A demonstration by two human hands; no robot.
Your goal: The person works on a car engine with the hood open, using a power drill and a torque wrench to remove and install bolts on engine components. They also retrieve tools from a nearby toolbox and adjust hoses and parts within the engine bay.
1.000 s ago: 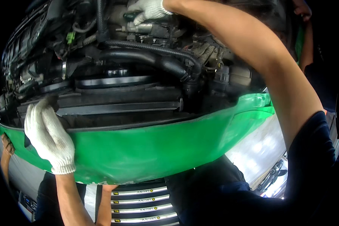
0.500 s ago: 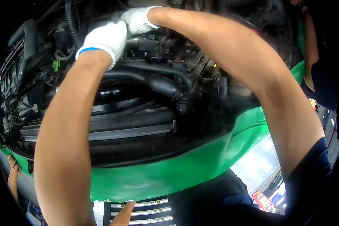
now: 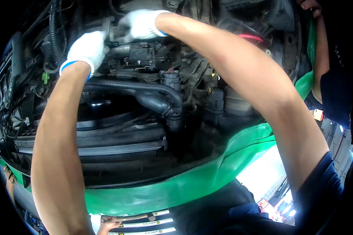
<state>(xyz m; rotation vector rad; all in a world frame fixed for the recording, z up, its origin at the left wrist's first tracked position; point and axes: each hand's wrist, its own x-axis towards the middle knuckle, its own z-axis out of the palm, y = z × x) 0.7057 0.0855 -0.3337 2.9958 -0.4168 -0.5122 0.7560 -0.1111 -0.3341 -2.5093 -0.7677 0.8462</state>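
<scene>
Both my hands wear white knit gloves and work over a car's engine bay. My left hand (image 3: 87, 47) has its fingers curled in beside a dark cylindrical engine part (image 3: 121, 51); what they grip is hidden behind the glove. Just to the right and farther in, my right hand (image 3: 145, 26) is blurred above that same part, its fingertips smeared toward the left. A gap separates the two gloves. Nearer to me, a ribbed black hose (image 3: 133, 85) bends down into a thick black pipe (image 3: 155, 102).
A green fender cover (image 3: 153, 197) drapes the front edge. Other people's hands show at the left edge (image 3: 10, 175), at the top right (image 3: 311, 5) and below the cover (image 3: 110, 222), the last near a slim brownish handle (image 3: 135, 216). A red strip (image 3: 252, 37) lies beyond my right forearm.
My gloves, close together before, have come apart, the left one moving left and nearer. The view has shifted slightly. Below the cover, the other person's hand has moved left, and a handle shows.
</scene>
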